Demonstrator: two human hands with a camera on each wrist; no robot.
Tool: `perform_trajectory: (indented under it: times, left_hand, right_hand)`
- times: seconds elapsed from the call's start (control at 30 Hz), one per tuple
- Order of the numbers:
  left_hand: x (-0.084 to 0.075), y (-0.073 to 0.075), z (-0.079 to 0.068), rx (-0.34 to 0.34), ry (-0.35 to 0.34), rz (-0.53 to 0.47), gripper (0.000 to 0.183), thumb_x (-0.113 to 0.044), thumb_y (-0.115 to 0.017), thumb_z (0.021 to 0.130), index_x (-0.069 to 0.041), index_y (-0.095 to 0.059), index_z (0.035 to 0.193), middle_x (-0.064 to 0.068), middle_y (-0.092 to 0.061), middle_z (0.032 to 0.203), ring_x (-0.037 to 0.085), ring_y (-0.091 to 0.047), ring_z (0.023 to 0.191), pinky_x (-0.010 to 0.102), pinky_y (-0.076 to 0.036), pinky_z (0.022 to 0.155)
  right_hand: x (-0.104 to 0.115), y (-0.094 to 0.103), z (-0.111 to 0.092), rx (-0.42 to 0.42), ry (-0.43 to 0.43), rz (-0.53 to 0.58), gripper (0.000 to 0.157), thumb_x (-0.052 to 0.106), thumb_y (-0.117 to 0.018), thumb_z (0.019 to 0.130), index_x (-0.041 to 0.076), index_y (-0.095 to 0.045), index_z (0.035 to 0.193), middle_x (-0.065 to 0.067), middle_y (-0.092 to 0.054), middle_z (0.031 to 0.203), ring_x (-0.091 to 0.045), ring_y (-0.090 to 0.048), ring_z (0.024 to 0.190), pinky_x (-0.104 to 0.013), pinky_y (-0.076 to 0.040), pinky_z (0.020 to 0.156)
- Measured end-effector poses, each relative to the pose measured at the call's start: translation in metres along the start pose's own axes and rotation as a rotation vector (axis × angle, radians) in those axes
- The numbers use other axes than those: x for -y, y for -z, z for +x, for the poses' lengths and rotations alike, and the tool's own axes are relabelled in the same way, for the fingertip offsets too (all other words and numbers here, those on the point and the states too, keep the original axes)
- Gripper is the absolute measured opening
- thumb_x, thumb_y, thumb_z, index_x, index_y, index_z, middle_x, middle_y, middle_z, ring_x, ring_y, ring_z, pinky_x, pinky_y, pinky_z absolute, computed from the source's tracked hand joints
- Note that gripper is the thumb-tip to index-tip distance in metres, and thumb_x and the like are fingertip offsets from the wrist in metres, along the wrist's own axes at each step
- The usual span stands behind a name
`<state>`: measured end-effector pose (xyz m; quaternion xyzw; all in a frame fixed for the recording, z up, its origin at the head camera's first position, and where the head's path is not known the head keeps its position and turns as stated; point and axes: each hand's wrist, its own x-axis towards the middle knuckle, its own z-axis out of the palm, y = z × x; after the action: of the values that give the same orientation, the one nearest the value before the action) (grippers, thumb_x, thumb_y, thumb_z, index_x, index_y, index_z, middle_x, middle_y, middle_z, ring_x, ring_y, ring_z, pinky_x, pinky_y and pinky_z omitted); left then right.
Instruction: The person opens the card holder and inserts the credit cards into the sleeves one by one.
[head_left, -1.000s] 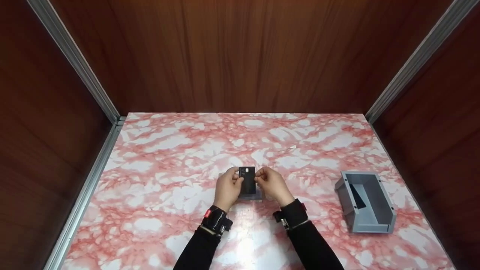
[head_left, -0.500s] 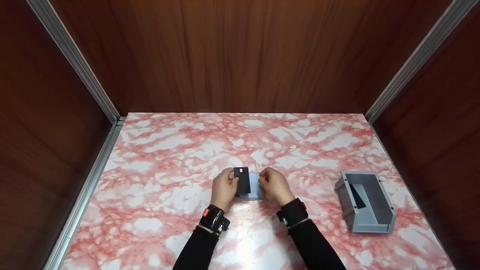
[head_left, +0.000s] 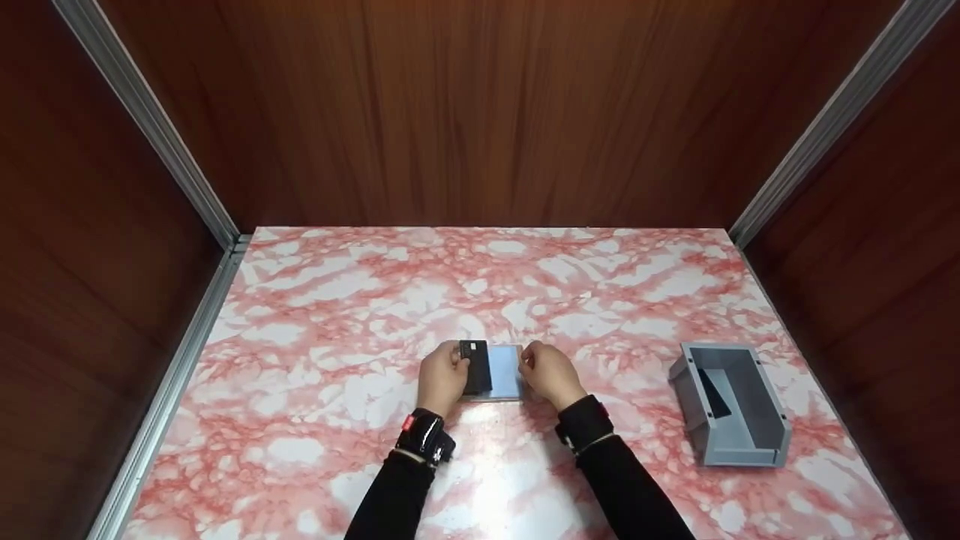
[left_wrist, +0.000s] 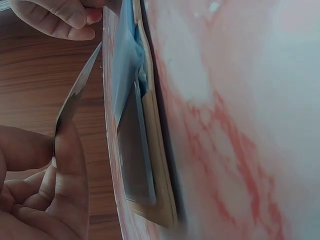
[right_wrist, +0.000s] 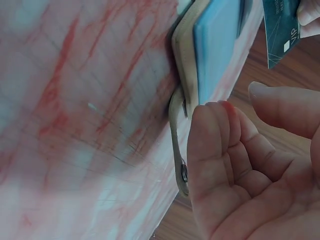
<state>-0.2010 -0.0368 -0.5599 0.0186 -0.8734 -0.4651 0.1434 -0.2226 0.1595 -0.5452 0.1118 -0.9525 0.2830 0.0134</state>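
Note:
My left hand point(head_left: 441, 379) pinches a dark bank card point(head_left: 477, 371) between thumb and forefinger. The right wrist view shows a chip and "VIP" lettering on that card point(right_wrist: 280, 32). Beneath it on the table lies a tan-covered card holder point(left_wrist: 162, 175), its bluish clear sleeves point(head_left: 505, 371) facing up. In the left wrist view the card is tilted and raised above the sleeves. My right hand point(head_left: 553, 375) is at the holder's right edge, fingers bent and thumb point(right_wrist: 280, 107) apart from them, nothing between. A strap with a snap point(right_wrist: 176, 145) sticks out beside its fingertips.
To the right stands a grey open-front bin point(head_left: 739, 405) with a dark flat piece point(head_left: 715, 394) inside. The red-and-white marbled table point(head_left: 337, 315) is enclosed by brown wood-grain walls point(head_left: 480, 112) at the back and both sides.
My left hand has moved the card leftward, away from the right hand, which earlier also touched the card's right edge. More of the blue sleeves now shows. The right hand has barely moved.

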Motion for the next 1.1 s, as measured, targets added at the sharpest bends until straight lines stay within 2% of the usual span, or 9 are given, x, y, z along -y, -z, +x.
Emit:
perform_trajectory:
  times: [0.33,0.63,0.87,1.1]
  left_hand:
    - [0.007,0.000,0.004,0.020,0.000,0.043,0.022,0.001,-0.071,0.083,0.003,-0.068,0.104,0.007,-0.066,0.075,0.025,-0.064,0.074,0.041,-0.052,0.071]
    - [0.009,0.000,0.005,0.033,0.015,0.073,0.014,0.001,-0.071,0.081,0.002,-0.069,0.094,0.004,-0.063,0.069,0.023,-0.061,0.068,0.039,-0.051,0.065]
    - [0.010,-0.001,0.007,0.035,0.018,0.092,0.007,0.000,-0.071,0.078,0.000,-0.067,0.084,0.004,-0.063,0.067,0.025,-0.061,0.067,0.041,-0.050,0.065]
    - [0.011,-0.002,0.008,0.044,0.022,0.096,0.008,0.000,-0.071,0.077,0.001,-0.068,0.084,0.005,-0.062,0.067,0.025,-0.061,0.068,0.041,-0.051,0.065]
  right_hand:
    - [-0.002,-0.003,0.002,0.072,-0.004,-0.029,0.013,0.009,-0.072,0.082,0.006,-0.060,0.085,-0.002,-0.055,0.072,-0.022,-0.054,0.068,-0.040,-0.046,0.066]
    - [-0.005,-0.008,0.003,0.069,0.034,-0.047,0.015,0.007,-0.073,0.080,0.004,-0.060,0.085,-0.004,-0.055,0.071,-0.024,-0.054,0.068,-0.042,-0.047,0.068]
    - [-0.005,-0.009,0.004,0.099,0.007,-0.053,0.017,0.005,-0.073,0.080,0.006,-0.057,0.083,-0.003,-0.052,0.071,-0.022,-0.051,0.067,-0.040,-0.046,0.066]
    - [-0.006,-0.010,0.005,0.091,0.006,-0.056,0.018,0.005,-0.073,0.079,0.006,-0.056,0.084,-0.003,-0.052,0.071,-0.023,-0.051,0.067,-0.040,-0.047,0.067]
